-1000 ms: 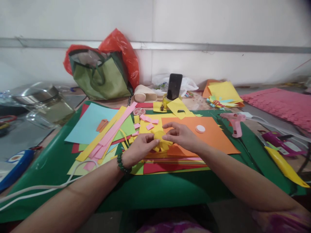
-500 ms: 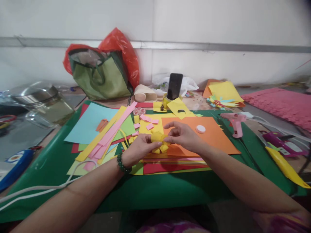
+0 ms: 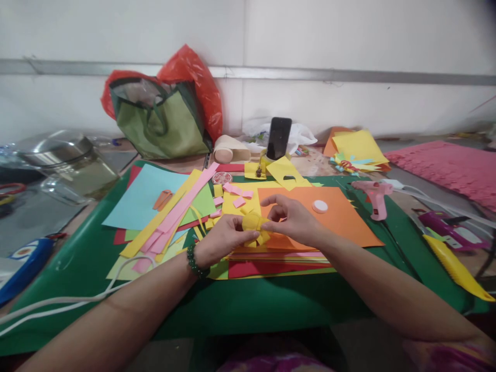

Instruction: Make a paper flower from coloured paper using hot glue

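Observation:
A yellow paper flower point(image 3: 252, 222) with looped petals is held between both hands above the stacked paper. My left hand point(image 3: 222, 237), a dark green bead bracelet point(image 3: 196, 261) at its wrist, pinches the flower's left side. On the other side, my right hand point(image 3: 292, 219) grips a petal between thumb and fingers. Beneath lie an orange sheet point(image 3: 329, 227) and a yellow sheet point(image 3: 232, 204) with small pink paper pieces point(image 3: 240, 201) on it. The fingers hide part of the flower.
Paper strips point(image 3: 170, 217) and a light blue sheet point(image 3: 139, 196) lie left. A pink glue gun point(image 3: 375, 196) and yellow cutter point(image 3: 459, 266) are at right. A phone point(image 3: 279, 137) stands behind, near a green bag point(image 3: 163, 126). White cable point(image 3: 73, 299) crosses the left front.
The yellow flower has turned slightly in my fingers, showing its round petal more openly. Both hands stay nearly in place, and nothing else has moved.

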`<state>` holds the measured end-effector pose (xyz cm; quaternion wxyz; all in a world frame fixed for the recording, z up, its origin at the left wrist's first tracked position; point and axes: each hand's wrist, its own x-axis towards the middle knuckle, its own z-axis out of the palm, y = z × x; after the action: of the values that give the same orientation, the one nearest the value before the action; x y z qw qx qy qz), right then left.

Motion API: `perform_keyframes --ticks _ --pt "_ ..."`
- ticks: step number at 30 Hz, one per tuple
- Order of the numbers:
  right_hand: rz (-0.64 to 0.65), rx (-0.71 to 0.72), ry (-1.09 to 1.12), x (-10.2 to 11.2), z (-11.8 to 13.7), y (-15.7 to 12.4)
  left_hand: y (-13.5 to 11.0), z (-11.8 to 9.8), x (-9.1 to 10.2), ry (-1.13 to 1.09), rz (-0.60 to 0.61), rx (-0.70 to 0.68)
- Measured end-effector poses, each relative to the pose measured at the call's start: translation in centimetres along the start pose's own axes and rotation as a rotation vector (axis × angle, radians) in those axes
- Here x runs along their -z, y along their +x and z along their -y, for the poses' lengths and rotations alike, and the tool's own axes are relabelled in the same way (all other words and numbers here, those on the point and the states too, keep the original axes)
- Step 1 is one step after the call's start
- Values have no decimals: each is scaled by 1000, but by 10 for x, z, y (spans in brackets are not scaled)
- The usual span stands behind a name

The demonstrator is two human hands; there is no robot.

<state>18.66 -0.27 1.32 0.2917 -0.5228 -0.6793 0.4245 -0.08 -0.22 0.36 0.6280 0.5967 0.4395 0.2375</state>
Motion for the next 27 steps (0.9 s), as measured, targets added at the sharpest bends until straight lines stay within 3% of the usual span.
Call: perform_keyframes --ticks 7,11,18,27 --pt "-28 34 -69 -4 0 -1 -1 -2 -2 64 -30 -95" --pt "-16 43 26 -7 -1 -2 -3 -5 -3 116 -15 -142" --pt "22 10 113 -7 -3 0 -1 3 -1 232 -23 -129" --pt "28 37 140 -9 -2 0 -3 2 -1 203 -12 -136"
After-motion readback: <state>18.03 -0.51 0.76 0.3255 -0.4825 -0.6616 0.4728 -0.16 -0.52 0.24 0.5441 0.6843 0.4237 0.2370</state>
